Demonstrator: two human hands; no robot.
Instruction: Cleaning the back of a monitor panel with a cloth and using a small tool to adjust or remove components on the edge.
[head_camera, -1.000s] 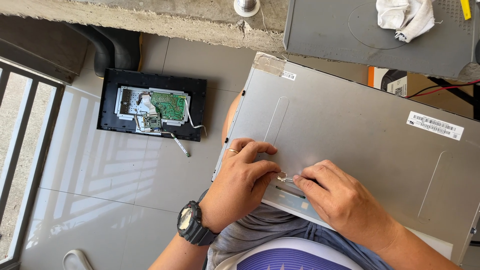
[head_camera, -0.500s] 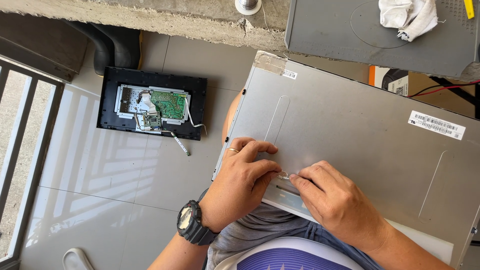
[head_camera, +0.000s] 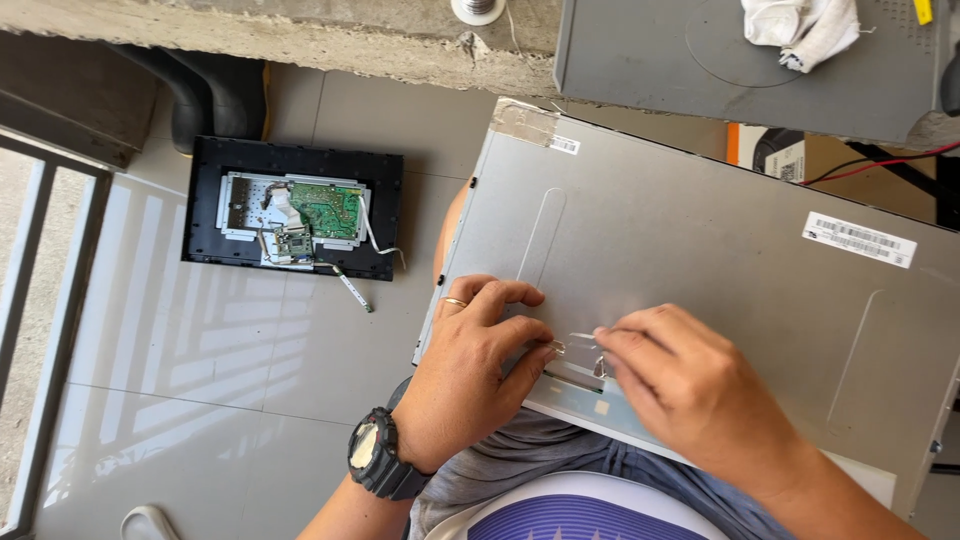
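Between both hands (head_camera: 480, 375) (head_camera: 690, 395): clear tape (head_camera: 578, 345) on panel (head_camera: 700, 260).

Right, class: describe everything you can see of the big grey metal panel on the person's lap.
The grey metal panel is a large flat rectangle, matt, with shallow pressed ribs, a white barcode sticker and tape at one corner. It lies tilted across the person's lap. The left hand and right hand press on its near edge, pinching a clear strip.

Bare tile floor (head_camera: 200, 360) left of panel (head_camera: 700, 250); open casing (head_camera: 290, 210) obstructs farther left.
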